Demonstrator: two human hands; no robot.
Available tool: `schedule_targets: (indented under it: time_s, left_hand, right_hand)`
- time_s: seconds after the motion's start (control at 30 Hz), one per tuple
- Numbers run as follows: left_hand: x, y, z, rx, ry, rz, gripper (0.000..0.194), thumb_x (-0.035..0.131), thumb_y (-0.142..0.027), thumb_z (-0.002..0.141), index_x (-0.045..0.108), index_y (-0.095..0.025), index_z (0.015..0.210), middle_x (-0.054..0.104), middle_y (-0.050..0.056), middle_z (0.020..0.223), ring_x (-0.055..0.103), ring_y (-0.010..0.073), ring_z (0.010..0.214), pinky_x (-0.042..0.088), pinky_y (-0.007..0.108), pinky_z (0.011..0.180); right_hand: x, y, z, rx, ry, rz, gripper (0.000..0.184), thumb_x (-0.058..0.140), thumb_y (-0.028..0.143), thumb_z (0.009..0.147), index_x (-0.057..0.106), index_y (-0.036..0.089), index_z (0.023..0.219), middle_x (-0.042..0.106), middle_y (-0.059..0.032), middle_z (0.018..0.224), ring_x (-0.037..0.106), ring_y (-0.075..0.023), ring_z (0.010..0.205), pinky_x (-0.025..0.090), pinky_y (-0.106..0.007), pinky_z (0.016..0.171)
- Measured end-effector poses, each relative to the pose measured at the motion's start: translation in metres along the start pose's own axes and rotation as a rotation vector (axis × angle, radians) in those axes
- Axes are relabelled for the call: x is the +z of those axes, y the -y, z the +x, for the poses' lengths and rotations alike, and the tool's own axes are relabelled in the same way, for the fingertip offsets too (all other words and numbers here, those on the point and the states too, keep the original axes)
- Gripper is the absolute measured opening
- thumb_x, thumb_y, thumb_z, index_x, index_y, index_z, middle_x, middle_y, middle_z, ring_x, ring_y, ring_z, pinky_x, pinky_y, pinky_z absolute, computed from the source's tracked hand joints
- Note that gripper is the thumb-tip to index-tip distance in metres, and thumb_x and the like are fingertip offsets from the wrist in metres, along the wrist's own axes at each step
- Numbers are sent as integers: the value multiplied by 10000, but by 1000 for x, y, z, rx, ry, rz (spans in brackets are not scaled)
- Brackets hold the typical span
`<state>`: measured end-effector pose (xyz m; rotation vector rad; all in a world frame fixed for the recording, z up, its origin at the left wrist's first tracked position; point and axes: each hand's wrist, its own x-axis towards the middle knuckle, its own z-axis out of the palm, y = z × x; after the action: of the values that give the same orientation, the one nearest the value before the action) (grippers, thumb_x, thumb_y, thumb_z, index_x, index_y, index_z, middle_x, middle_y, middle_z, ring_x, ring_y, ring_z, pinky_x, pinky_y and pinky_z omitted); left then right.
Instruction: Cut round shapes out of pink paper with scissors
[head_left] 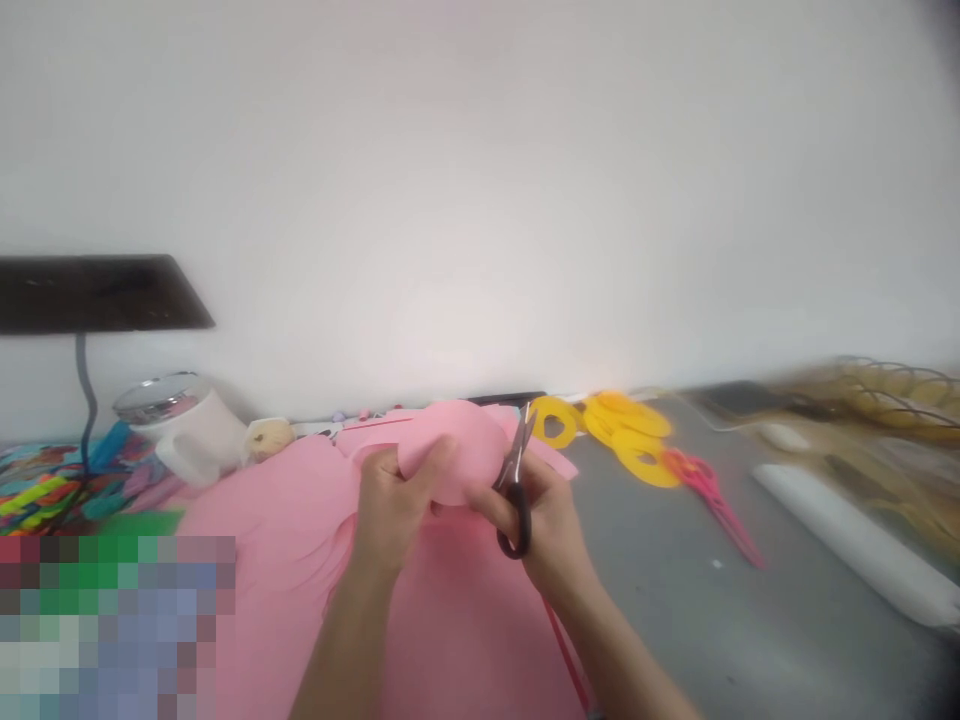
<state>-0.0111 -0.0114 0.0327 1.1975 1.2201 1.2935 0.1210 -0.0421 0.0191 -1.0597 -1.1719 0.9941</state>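
Above broad pink paper sheets (262, 500), left hand (388, 505) grips a rounded pink paper piece (469, 445), thumb laid across it. Right hand (551, 515) holds black-handled metal scissors (513, 470), blades pointing up beside the piece's right edge. Yellow paper rings (615, 415) and pink scissors (716, 502) lie rightward on the grey surface (652, 620).

no readable text, no legible labels or brands, no numbers or signs

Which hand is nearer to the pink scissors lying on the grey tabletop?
Right: the right hand is left of the pink scissors; the left hand is farther left.
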Motion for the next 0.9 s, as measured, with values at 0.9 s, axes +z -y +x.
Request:
schedule_targets:
  time_s: [0.9]
  left_hand:
    - [-2, -16, -11, 168, -167, 141, 402, 700, -337, 681, 474, -187, 383, 467, -44, 346, 421, 91, 314, 352, 224, 327]
  right_hand:
    - [-2, 4, 0, 79, 301, 100, 432, 734, 586, 682, 561, 199, 764, 535, 6, 647, 466, -154, 603, 387, -271, 558]
